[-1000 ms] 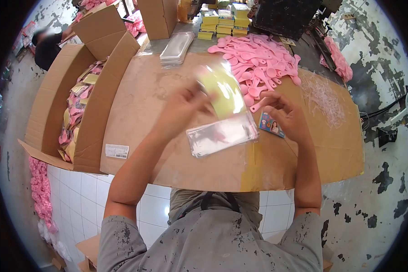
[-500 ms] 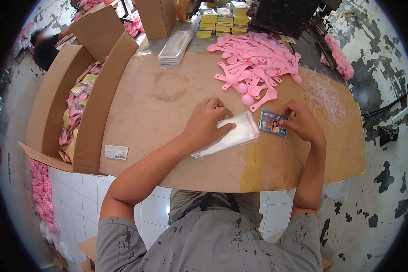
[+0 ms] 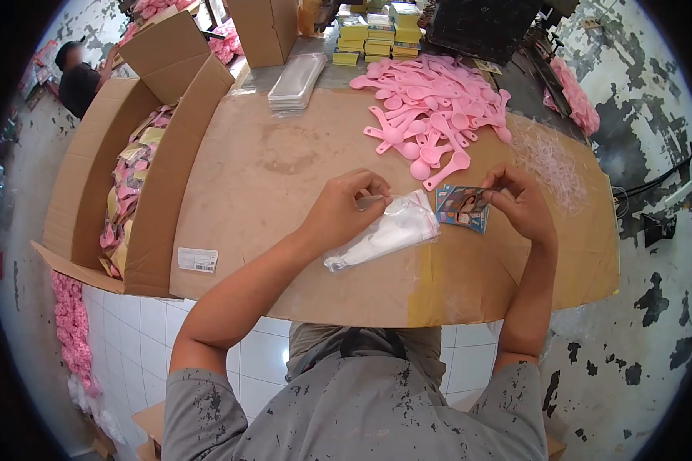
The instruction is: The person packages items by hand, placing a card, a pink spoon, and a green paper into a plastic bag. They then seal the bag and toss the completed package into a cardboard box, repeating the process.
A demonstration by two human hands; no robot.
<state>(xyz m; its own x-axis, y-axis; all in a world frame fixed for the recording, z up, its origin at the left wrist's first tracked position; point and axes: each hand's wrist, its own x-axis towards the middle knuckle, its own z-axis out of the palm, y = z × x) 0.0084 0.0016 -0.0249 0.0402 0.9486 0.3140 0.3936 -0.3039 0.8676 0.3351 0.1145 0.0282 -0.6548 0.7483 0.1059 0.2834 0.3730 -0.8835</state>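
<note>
My left hand point(image 3: 351, 201) is closed, thumb against fingers, on the edge of the top bag in a small pile of clear plastic bags point(image 3: 388, 237). That pile lies slantwise on the cardboard-covered table, with a pink strip along its right end. To the right is a short stack of blue printed cards point(image 3: 477, 222). My right hand point(image 3: 520, 203) pinches the top printed card point(image 3: 469, 200) by its right edge, and that card bends upward off the others. Beyond both hands spreads a heap of pink plastic spoons point(image 3: 438, 107).
An open carton point(image 3: 92, 177) holding packed pink pieces stands at the left. More clear bags point(image 3: 296, 83) lie at the back, near stacked yellow-edged cards point(image 3: 380, 34). Thin clear strips point(image 3: 550, 165) are scattered at the right. Another person point(image 3: 78, 84) is at the far left.
My right hand has lifted the top card's edge off the stack. My left fingers have drawn together and raised the edge of the top bag slightly.
</note>
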